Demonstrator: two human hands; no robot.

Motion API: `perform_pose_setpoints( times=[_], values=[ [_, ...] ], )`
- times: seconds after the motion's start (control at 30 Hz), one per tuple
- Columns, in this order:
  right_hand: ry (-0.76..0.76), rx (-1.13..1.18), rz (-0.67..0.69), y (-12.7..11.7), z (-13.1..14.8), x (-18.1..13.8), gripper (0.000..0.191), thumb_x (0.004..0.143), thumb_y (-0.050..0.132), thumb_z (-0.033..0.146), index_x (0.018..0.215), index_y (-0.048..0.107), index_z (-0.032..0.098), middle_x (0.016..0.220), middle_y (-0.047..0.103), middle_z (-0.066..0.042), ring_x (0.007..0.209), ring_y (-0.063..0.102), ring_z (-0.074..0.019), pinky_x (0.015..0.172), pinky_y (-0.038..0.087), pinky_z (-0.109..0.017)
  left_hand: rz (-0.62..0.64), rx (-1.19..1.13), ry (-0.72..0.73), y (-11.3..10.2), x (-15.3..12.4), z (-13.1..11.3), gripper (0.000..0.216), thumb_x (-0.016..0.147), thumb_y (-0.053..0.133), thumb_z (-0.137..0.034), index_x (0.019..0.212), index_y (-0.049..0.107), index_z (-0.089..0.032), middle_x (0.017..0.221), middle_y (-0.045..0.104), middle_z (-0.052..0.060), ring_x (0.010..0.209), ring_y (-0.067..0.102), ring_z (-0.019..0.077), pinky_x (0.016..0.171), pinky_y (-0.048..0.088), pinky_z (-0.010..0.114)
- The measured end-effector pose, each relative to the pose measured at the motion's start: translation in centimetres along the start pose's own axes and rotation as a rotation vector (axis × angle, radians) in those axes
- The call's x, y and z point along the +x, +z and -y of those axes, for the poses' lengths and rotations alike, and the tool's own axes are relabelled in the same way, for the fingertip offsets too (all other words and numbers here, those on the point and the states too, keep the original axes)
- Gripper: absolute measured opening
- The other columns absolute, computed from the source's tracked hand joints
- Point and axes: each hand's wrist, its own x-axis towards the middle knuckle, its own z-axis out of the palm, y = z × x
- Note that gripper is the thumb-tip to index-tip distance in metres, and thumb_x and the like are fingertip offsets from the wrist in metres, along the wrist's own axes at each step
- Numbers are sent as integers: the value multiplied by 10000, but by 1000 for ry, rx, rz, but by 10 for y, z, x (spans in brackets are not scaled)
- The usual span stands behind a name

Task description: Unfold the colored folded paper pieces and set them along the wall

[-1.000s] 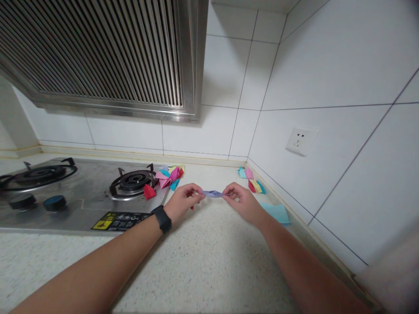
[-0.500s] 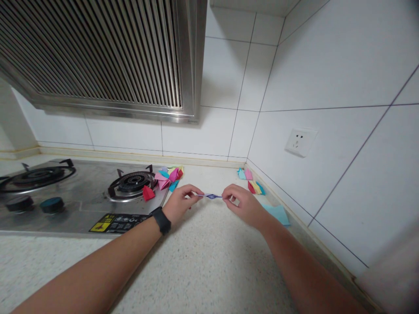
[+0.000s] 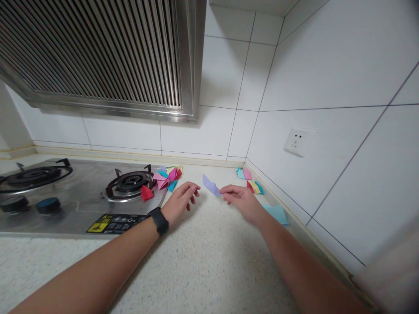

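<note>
My right hand (image 3: 241,201) pinches one end of a folded strip of lavender paper (image 3: 211,186) between thumb and fingers. The strip tilts up to the left, and its far end hangs free above the counter. My left hand (image 3: 183,198), with a black watch on its wrist, is apart from the paper, its fingers loosely curved and holding nothing. Left of it lies a pile of folded colored papers (image 3: 168,176), with a red folded paper (image 3: 146,193) close by at the burner. Beyond my right hand, a smaller group of folded papers (image 3: 255,187) rests by the wall.
A light blue sheet (image 3: 277,213) lies partly behind my right forearm. The gas stove (image 3: 78,205) occupies the left side, under a range hood (image 3: 98,61). A socket (image 3: 299,141) is on the right tiled wall. The speckled counter (image 3: 209,261) runs along the front.
My left hand has let go of the lavender paper and moved slightly left. The paper, stretched level between both hands before, now tilts upward from my right hand.
</note>
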Motion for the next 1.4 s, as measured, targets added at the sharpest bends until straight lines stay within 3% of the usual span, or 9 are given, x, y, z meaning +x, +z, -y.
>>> perform_pose_setpoints(
  times=[0.1, 0.3, 0.57, 0.83, 0.97, 1.07, 1.13, 1.27, 1.4],
  values=[
    [90, 363, -1, 0, -4, 0, 241, 791, 631, 294, 994, 717, 198, 801, 650, -54, 709, 549, -153, 652, 443, -304, 70, 59, -32, 0, -1, 1, 380, 896, 434, -509, 952, 582, -163, 833, 556, 36, 672, 531, 130, 429, 398, 181],
    [-13, 793, -100, -7, 5, -2, 213, 789, 598, 328, 894, 741, 209, 892, 666, -72, 757, 538, -170, 656, 452, -324, 250, 167, -81, 4, -7, 3, 480, 907, 359, -562, 920, 613, -154, 807, 568, 42, 679, 514, 137, 460, 376, 191],
    [-123, 808, -105, -21, 21, -6, 183, 754, 630, 278, 889, 740, 221, 799, 646, -46, 713, 515, -154, 628, 427, -319, 333, 314, -98, 4, -10, -4, 499, 912, 347, -559, 919, 635, -150, 761, 576, 30, 624, 477, 128, 527, 362, 223],
    [-210, 699, -326, -52, 18, -4, 192, 792, 600, 279, 941, 719, 255, 879, 655, -29, 783, 549, -150, 693, 463, -318, 391, 413, -19, 5, -10, -2, 477, 937, 331, -496, 885, 648, -144, 765, 605, 30, 689, 512, 137, 644, 399, 243],
    [-197, 493, -428, -68, 8, -2, 273, 769, 645, 264, 1038, 690, 250, 816, 620, -14, 765, 558, -141, 707, 469, -304, 434, 447, 9, 5, -10, -3, 459, 945, 329, -472, 883, 645, -145, 773, 611, 29, 701, 519, 133, 662, 401, 238],
    [-134, 225, -416, -77, -3, -1, 432, 765, 651, 284, 1194, 607, 256, 831, 589, -1, 731, 556, -136, 701, 469, -309, 461, 479, 49, 5, -10, -2, 450, 950, 329, -461, 859, 638, -148, 763, 609, 25, 707, 526, 131, 668, 401, 232],
    [-89, -21, -366, -80, -11, 1, 517, 780, 623, 318, 1285, 529, 265, 966, 588, -23, 785, 566, -151, 729, 470, -330, 478, 501, 77, 4, -10, 0, 431, 952, 342, -446, 849, 636, -149, 766, 616, 26, 721, 539, 133, 678, 401, 229],
    [-56, -717, -269, -75, -26, 5, 560, 779, 581, 321, 1321, 485, 226, 1296, 491, -99, 1105, 481, -249, 915, 397, -411, 515, 571, 111, 5, -9, 2, 402, 954, 357, -422, 856, 643, -158, 773, 638, 27, 733, 565, 140, 677, 396, 230],
    [92, -1252, -103, -63, -36, 6, 514, 795, 527, 278, 1300, 489, 194, 1328, 481, -128, 1168, 404, -308, 957, 304, -466, 543, 697, 179, 6, -9, 1, 374, 952, 373, -400, 848, 651, -172, 773, 648, 23, 727, 573, 144, 672, 386, 235]
  ],
)
